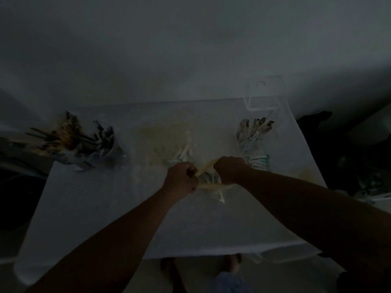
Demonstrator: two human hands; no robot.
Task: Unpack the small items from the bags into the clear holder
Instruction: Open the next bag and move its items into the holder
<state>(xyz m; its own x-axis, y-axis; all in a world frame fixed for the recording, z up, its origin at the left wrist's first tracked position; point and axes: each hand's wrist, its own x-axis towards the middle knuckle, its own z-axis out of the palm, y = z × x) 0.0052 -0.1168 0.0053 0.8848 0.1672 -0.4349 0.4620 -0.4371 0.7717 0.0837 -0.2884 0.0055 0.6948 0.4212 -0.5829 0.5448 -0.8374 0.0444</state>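
Both the left hand (pixel 182 176) and right hand (pixel 229 169) have fingers pinched shut on the mouth of a thin plastic bag (pixel 208 182) at mid-surface. It looks light, limp and slippery, best held by its rim; the clear holder (pixel 257 142) stands toward the far right edge.

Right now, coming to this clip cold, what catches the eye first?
Two hands, left hand and right hand, pull a yellowish bag apart at the middle of the white table. A clear holder with small items stands at the far right; cups of sticks crowd the far left.
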